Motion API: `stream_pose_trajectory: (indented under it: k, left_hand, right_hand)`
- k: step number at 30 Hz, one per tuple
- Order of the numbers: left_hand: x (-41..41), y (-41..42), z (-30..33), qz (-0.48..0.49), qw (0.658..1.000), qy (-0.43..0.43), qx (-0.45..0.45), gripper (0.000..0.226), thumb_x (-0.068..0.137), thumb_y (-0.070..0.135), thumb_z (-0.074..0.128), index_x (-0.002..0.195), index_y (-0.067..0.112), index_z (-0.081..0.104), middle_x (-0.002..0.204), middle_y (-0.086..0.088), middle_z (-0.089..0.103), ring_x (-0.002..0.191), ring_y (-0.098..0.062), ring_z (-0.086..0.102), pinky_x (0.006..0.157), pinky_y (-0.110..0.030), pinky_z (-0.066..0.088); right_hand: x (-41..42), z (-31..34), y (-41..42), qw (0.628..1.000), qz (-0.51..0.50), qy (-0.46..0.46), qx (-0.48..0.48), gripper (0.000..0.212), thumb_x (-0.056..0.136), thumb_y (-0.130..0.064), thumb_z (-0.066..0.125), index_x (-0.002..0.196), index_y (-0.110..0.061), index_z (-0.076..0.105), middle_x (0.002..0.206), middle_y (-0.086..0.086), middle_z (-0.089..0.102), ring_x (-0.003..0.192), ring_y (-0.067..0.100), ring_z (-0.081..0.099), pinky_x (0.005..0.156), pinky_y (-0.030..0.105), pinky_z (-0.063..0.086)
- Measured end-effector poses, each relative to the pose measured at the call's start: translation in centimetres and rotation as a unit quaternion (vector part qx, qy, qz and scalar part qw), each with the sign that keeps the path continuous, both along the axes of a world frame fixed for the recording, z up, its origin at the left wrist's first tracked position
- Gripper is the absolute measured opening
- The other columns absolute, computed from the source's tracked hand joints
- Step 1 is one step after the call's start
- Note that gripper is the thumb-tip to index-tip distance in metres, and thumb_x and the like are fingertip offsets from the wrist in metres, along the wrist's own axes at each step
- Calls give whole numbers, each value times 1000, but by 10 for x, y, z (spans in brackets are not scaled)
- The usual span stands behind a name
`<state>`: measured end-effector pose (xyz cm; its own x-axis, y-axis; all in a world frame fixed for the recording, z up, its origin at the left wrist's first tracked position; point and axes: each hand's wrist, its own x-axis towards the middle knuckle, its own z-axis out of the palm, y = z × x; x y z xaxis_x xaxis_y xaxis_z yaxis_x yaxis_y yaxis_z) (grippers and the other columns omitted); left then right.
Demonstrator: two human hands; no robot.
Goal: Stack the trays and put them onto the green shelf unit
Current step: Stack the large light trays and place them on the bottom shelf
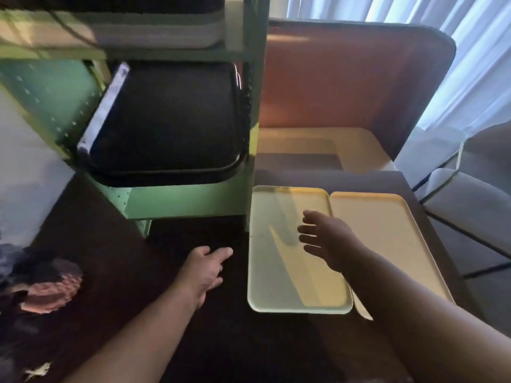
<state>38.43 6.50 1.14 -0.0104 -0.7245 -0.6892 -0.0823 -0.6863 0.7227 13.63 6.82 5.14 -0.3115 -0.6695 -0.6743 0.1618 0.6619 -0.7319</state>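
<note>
Two flat trays lie side by side on the dark table [226,341], long axes running away from the person toward the padded divider [354,78], short ends nearest and farthest. The pale green tray [276,277] sits on the left; the yellow tray [387,239] on the right, angled slightly so its near end drifts rightward. Their inner long edges touch or nearly touch at the far end and part a little toward the near end. The green tray's left long edge lines up just beside the right post of the green shelf unit [182,200], which stands on the table to the left. A dark tray [171,120] already lies on a shelf there, and lighter trays [154,34] are stacked on the shelf above. Right hand [329,239] hovers over the seam between the two trays — fingers [307,230] spread and straight, gripping nothing, pointing left and away. Left hand [207,269] is over bare table just left of the green tray, fingers loosely extended toward the shelf unit's base, holding nothing. Open table shows in front of both trays' near ends and left of the green tray; the yellow tray's right edge runs close to the table edge, with grey chairs [470,211] beyond. A blurred reddish object [52,291] lies at far left — cannot tell what.
</note>
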Motion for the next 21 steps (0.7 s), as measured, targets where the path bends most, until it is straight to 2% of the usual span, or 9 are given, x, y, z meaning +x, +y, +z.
stream_pose_trajectory:
  k: [2,3,5,7,9,14,16,19,21]
  left_hand:
    - [-28,4,-32,-48,996,-76,21,87,79,42,73,149,3,37,118,-10,59,100,-24,60,96,-39,50]
    - [-41,6,-46,-71,991,-110,34,92,72,47,72,146,3,40,123,-13,60,107,-27,60,99,-41,49]
    - [-63,11,-76,-104,981,-154,51,90,62,47,71,136,0,50,124,-17,64,111,-32,63,99,-45,52]
    - [-83,17,-94,-118,976,-176,54,82,50,46,70,116,-1,64,107,-15,73,97,-32,70,91,-43,57]
    - [-97,22,-104,-121,966,-223,55,66,54,42,71,107,2,69,102,-13,74,92,-32,72,83,-36,58]
    - [-112,25,-109,-51,963,-258,55,45,67,34,69,97,0,71,94,-16,73,85,-34,71,81,-43,60]
    - [-113,25,-111,-43,967,-247,51,39,66,34,66,90,5,70,92,-14,74,83,-34,71,81,-46,60]
    - [-110,23,-121,-11,967,-254,30,44,63,44,59,88,9,64,94,-14,73,84,-36,71,82,-53,60]
    - [-123,26,-96,-15,957,-290,-5,39,80,46,54,89,9,63,95,-15,71,88,-36,68,85,-48,58]
  right_hand:
    - [-29,-26,14,995,20,86,38,20,97,-33,60,100,-13,66,106,9,64,93,25,58,84,38,46]
    - [-44,-41,20,989,39,131,52,21,95,-32,61,100,-12,66,105,9,64,92,26,57,84,38,46]
    - [-71,-65,32,968,91,216,90,36,91,-36,62,113,-8,68,110,13,67,99,30,61,92,37,48]
    - [-97,-89,43,932,158,291,150,56,89,-43,59,136,-11,58,130,16,64,117,36,59,103,42,46]
    - [-121,-107,55,887,233,347,197,63,95,-43,52,149,-12,44,146,16,52,132,37,49,108,41,38]
    - [-158,-133,81,841,332,380,193,66,97,-49,48,152,-15,39,158,9,38,139,36,39,112,44,37]
    - [-167,-134,84,836,356,379,175,66,97,-50,47,152,-15,39,157,8,40,138,36,41,112,44,38]
    - [-180,-131,82,831,379,376,156,65,98,-46,46,154,-15,39,157,9,42,138,35,44,111,40,38]
    - [-189,-128,81,837,388,356,148,66,96,-46,48,156,-18,37,159,7,41,140,32,44,113,38,38]
